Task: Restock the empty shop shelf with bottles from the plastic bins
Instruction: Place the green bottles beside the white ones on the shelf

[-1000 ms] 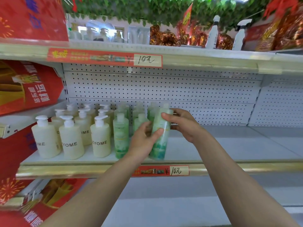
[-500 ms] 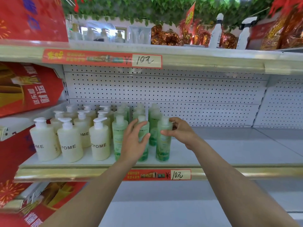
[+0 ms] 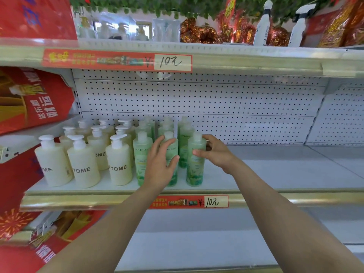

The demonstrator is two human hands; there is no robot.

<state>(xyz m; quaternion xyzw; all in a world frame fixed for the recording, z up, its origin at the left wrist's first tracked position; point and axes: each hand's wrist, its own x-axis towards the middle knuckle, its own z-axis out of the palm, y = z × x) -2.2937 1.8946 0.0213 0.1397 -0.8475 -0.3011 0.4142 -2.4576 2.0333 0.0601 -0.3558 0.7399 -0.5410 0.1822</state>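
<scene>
at the far left a red banner (image 3: 35,99) hung over the end of the shelf (image 3: 275,174). next to it stood the cream pump bottles (image 3: 82,166), three files running front to back, upright and close together. then came the green bottles (image 3: 140,154), also three files deep towards the pegboard back panel (image 3: 216,99). the left hand (image 3: 160,166) lay flat against the front of the middle green bottle (image 3: 171,149), fingers straight and a little spread, thumb resting at the bottle's right side. it read as steadying or nudging the bottle rather than gripping it. just to its right, the right hand (image 3: 216,152) held the end green bottle (image 3: 196,160) near the shoulder, thumb across the front and fingers curled round behind. that bottle stood upright on the shelf board at the front edge, beside its neighbour but not quite touching it. judging by this, the step in hand was lining up the newest front row. below the hands, a red price tag (image 3: 189,201) sat on the gold shelf rail. further right the white board ran on with no bottles on it, all the way to the next bay. so the task looked perhaps a third done — the left part of the shelf was stocked, and the larger right stretch was left to fill. the plastic bins were out of view, so how many bottles remained in them could not be told.
</scene>
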